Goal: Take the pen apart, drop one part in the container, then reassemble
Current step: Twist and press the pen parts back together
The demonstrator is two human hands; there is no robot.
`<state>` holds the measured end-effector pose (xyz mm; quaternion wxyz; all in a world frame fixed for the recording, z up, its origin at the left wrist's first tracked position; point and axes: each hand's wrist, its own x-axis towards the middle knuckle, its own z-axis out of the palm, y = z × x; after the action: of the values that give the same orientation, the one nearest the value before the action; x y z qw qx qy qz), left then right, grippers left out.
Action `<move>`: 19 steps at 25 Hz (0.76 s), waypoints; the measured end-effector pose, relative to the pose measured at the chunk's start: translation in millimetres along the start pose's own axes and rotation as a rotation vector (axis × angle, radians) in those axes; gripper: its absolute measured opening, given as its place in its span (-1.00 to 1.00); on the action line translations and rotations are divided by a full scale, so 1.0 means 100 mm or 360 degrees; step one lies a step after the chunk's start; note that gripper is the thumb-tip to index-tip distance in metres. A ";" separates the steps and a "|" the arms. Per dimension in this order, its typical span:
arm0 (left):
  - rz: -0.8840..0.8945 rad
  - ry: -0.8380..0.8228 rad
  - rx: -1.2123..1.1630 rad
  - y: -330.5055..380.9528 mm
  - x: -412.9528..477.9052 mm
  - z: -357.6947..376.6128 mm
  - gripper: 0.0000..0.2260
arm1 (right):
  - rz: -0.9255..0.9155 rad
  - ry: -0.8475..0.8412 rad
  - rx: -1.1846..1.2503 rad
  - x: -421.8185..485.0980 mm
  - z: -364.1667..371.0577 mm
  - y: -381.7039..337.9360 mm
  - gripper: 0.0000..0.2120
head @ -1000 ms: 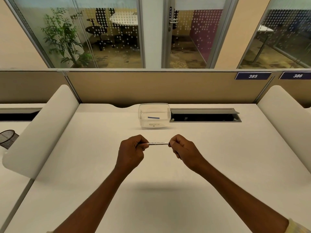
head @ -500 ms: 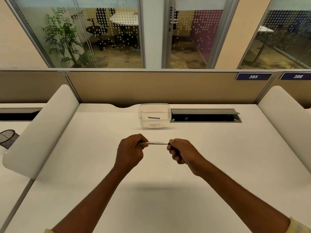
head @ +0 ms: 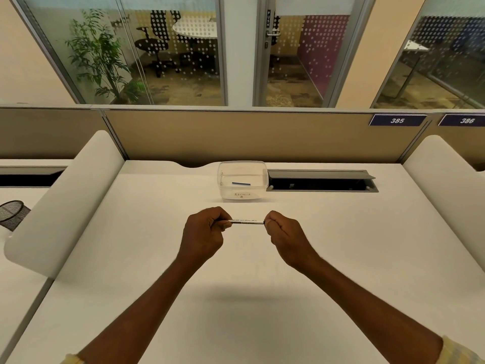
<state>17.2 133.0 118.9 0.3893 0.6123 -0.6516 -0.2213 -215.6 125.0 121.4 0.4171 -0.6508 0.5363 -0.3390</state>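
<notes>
A slim white pen [head: 246, 222] with dark print lies level above the middle of the white desk [head: 367, 258], held at both ends. My left hand [head: 203, 233] is closed around its left end. My right hand [head: 284, 236] pinches its right end with curled fingers. Behind them stands a clear plastic container [head: 242, 179] with a handwritten label. A thin blue pen part [head: 241, 183] lies inside it.
An open grey cable tray slot [head: 321, 181] sits right of the container. White curved dividers [head: 65, 200] flank the desk on both sides. A black mesh basket [head: 11, 214] stands on the neighbouring desk at far left. A tan partition runs along the back.
My right hand has turned slightly at the pen's right end, dipping and then coming back up. The pen and my left hand stay in place.
</notes>
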 end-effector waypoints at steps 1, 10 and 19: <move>0.0041 0.0008 0.0016 0.02 0.00 0.00 -0.75 | 0.0137 -0.0006 0.0130 0.01 0.01 -0.03 -0.79; -0.0018 0.0042 0.0068 -0.01 0.04 -0.06 -0.75 | 0.0081 -0.0156 0.0026 0.07 -0.10 0.03 -0.86; -0.0012 0.0009 0.0041 0.02 0.02 -0.05 -0.75 | -0.0462 -0.0177 -0.0651 0.13 -0.15 0.06 -0.81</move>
<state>20.2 132.5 123.7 0.3825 0.6202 -0.6510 -0.2127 -228.8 109.4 122.6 0.2527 -0.8094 0.4708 -0.2436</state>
